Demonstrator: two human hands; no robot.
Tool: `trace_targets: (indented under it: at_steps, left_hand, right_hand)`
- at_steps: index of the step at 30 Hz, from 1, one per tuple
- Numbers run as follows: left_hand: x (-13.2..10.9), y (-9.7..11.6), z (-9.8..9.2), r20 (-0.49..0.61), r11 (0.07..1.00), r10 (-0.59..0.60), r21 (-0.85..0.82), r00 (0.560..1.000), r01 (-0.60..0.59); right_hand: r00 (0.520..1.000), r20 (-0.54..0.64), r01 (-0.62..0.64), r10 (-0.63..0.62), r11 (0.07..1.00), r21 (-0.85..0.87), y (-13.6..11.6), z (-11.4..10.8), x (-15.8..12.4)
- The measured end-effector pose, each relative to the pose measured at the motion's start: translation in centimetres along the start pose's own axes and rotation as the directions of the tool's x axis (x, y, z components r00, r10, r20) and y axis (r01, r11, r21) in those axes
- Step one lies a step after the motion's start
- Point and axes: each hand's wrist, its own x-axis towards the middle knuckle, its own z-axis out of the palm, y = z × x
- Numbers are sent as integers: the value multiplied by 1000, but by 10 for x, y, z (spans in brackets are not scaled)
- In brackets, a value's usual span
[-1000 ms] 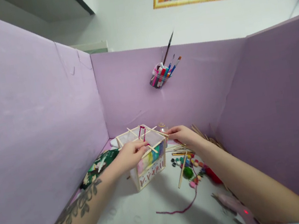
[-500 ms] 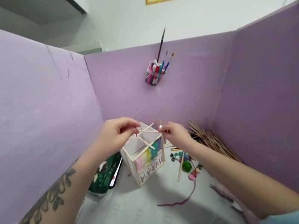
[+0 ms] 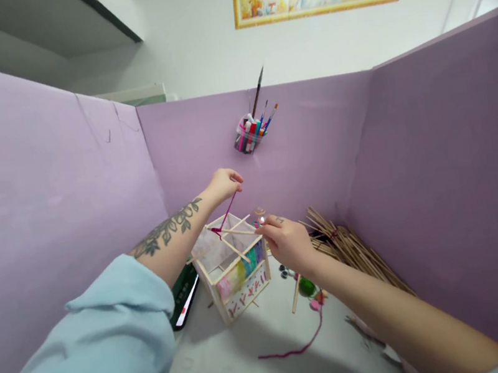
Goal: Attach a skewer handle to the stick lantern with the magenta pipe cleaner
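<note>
A small wooden box frame [image 3: 235, 280] with coloured panels stands on the white table. Thin wooden sticks [image 3: 232, 233] cross over its open top. My left hand [image 3: 225, 184] is raised above the box and pinches a dark red string [image 3: 224, 217] that runs taut down to where the sticks cross. My right hand [image 3: 286, 240] is at the box's right top corner, fingers closed on the end of a stick.
Purple partition walls [image 3: 43, 200] enclose the table on three sides. A cup of pens and brushes [image 3: 250, 133] hangs on the back wall. A bundle of sticks [image 3: 353, 245] lies at right, pom-poms [image 3: 307, 287] and loose red yarn [image 3: 297, 346] in front, a green packet [image 3: 183, 291] at left.
My left hand has risen from the box top and pulled the red string up taut. My right hand stays on the stick at the box's corner.
</note>
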Motion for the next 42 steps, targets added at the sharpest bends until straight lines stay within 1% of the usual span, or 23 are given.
trace_targets:
  at_steps: [3, 6, 8, 10, 11, 12, 14, 16, 17, 18, 19, 21, 22, 24, 26, 28, 33, 35, 37, 39, 42]
  left_hand:
    - [9, 3, 25, 128, 993, 55, 101, 990, -69]
    - [11, 8, 46, 245, 975, 77, 186, 966, -125]
    - [12, 11, 51, 321, 960, 54, 243, 946, -137]
    - [11, 16, 47, 361, 943, 9, 308, 932, -128]
    - [10, 18, 40, 353, 933, -6, 339, 935, -122]
    - [7, 21, 32, 323, 923, -7, 366, 946, -118]
    - [-7, 26, 12, 205, 910, 36, 399, 978, -117]
    - [-32, 26, -5, 68, 903, 107, 411, 992, -126]
    - [-49, 23, -10, 25, 901, 128, 414, 991, -127]
    - [-67, 17, -10, 17, 901, 131, 415, 991, -127]
    - [-86, 9, -7, 43, 901, 126, 413, 991, -132]
    - [-120, -10, 9, 150, 905, 116, 392, 982, -166]
    - [-132, -20, 20, 165, 907, 107, 387, 980, -165]
    - [-147, -36, 43, 133, 914, 92, 382, 987, -137]
    - [-148, -46, 61, 87, 918, 69, 384, 994, -97]
    - [-139, -50, 71, 56, 920, 49, 386, 997, -67]
    - [-112, -51, 79, 39, 922, 5, 386, 999, -20]
    - [-106, -52, 81, 52, 930, 5, 367, 999, -24]
    - [-106, -53, 80, 60, 942, 18, 332, 998, -37]
    - [-111, -54, 75, 56, 957, 39, 285, 998, -53]
    - [-125, -55, 62, 68, 978, 71, 193, 995, -83]
  right_hand:
    - [999, -28, 29, -29, 1000, 9, 5, 1, -2]
    - [999, -48, 12, -10, 1000, 28, 11, 2, -3]
    - [998, -48, -30, 33, 998, 59, 15, 5, -4]
    - [996, -32, -82, 86, 990, 112, 17, 7, -3]
    - [993, -14, -116, 119, 983, 142, 18, 8, -2]
    - [988, 12, -157, 157, 972, 174, 19, 9, -1]
    - [969, 73, -247, 236, 941, 232, 21, 10, 2]
    - [947, 120, -319, 297, 908, 272, 25, 11, 5]
    - [940, 133, -340, 315, 896, 287, 27, 12, 6]
    - [935, 143, -354, 325, 887, 297, 29, 13, 8]
    - [931, 153, -363, 331, 880, 306, 31, 15, 9]
    - [920, 183, -388, 345, 860, 331, 33, 18, 12]
    - [914, 203, -402, 350, 848, 345, 33, 19, 14]
    - [901, 246, -428, 357, 822, 375, 33, 21, 19]
    - [888, 283, -452, 362, 798, 399, 32, 23, 22]
    - [879, 307, -470, 366, 776, 420, 31, 23, 25]
    - [862, 345, -500, 371, 734, 460, 30, 24, 25]
    - [855, 353, -513, 380, 721, 466, 31, 24, 24]
    - [848, 358, -525, 391, 710, 469, 32, 23, 24]
    - [842, 362, -535, 399, 701, 471, 34, 21, 24]
    - [834, 366, -549, 413, 691, 470, 37, 17, 23]
